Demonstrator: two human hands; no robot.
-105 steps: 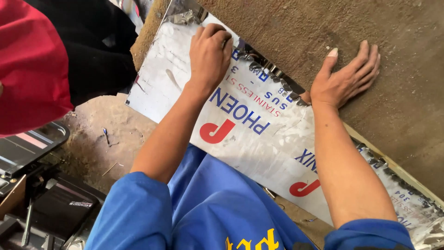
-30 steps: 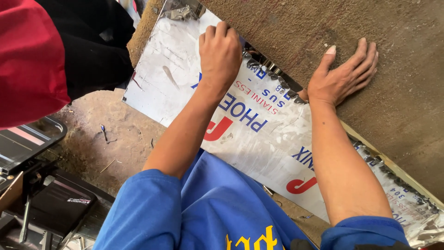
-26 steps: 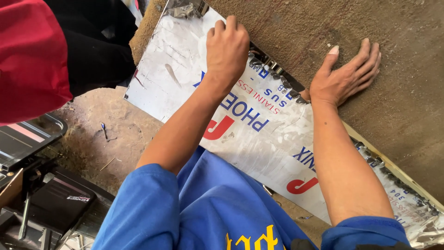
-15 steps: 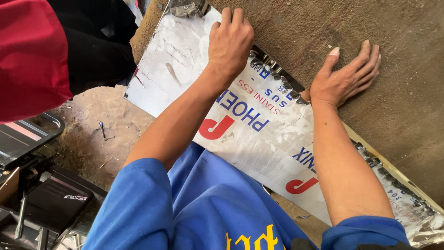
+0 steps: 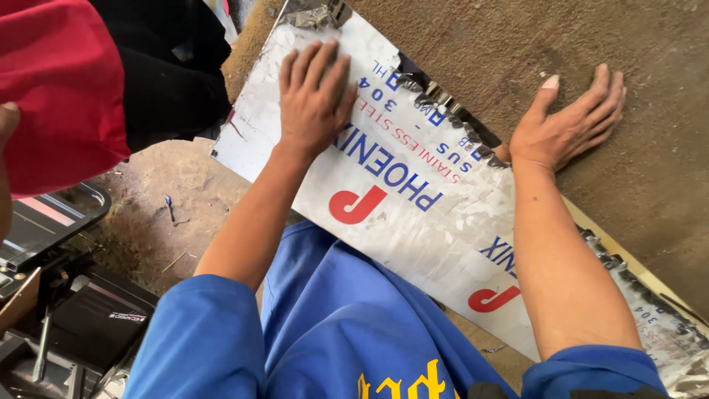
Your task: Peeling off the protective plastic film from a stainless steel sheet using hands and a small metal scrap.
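A long metal sheet [image 5: 413, 222] covered in white film with blue and red print lies slanted across my lap. Its far edge tucks under a rough brown board [image 5: 650, 148]. My left hand [image 5: 314, 100] lies flat on the sheet near its upper end, fingers spread. My right hand [image 5: 569, 125] presses flat on the brown board just past the sheet's jagged far edge. Neither hand holds anything. I wear a blue shirt.
Another person in a red top [image 5: 59, 81] and dark trousers stands at the upper left. A black tool case and metal parts [image 5: 81, 325] lie at the lower left. Dusty ground [image 5: 162, 214] with small scraps shows beside the sheet.
My left hand has slid up along the sheet toward its far end and flattened out. My right hand has stayed in place on the board.
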